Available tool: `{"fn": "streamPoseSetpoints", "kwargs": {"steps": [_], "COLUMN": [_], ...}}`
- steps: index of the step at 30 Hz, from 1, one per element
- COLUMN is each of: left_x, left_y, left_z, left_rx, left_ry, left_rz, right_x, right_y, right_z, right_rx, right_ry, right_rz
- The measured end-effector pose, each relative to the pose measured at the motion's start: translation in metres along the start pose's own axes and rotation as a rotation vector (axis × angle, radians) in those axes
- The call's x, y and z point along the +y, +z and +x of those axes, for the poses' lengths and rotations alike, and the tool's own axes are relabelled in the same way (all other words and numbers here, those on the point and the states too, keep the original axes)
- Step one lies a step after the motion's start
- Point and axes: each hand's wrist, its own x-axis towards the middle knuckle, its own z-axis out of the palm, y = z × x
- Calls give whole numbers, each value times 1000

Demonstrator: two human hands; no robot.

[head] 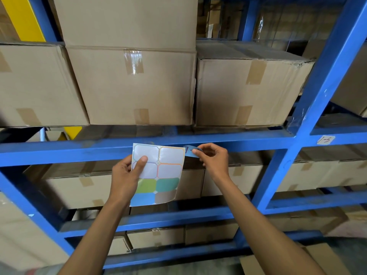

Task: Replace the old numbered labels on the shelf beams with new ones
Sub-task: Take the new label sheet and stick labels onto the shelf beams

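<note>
My left hand (127, 175) holds a glossy label sheet (158, 173) upright in front of the blue shelf beam (79, 150). The sheet's upper four cells are blank backing; green, teal, blue and brown labels sit in the lower rows. My right hand (214, 158) pinches a blue label (189, 151) with a handwritten "1" against the beam, just right of the sheet. A white label (325, 140) reading "1-5" sticks on the beam past the upright post (309, 116).
Taped cardboard boxes (135, 84) fill the shelf above the beam, and more boxes (79, 187) sit on the lower levels. Flattened cardboard (297, 261) lies on the floor at lower right. A yellow post (25, 16) stands at upper left.
</note>
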Motion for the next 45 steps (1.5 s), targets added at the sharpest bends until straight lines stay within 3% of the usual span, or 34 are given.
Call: {"fn": "streamPoseSetpoints", "kwargs": {"steps": [37,45], "left_x": [-7,-4], "left_y": [-7,-4], "left_z": [8,8], "left_rx": [25,16], "left_ry": [-36,-35], "left_rz": [-63,-71], "right_x": [21,12], "right_y": [14,14], "right_z": [12,6], "right_rx": [148,220], "right_ry": [-93,-134], "right_rz": [-206,-436]}}
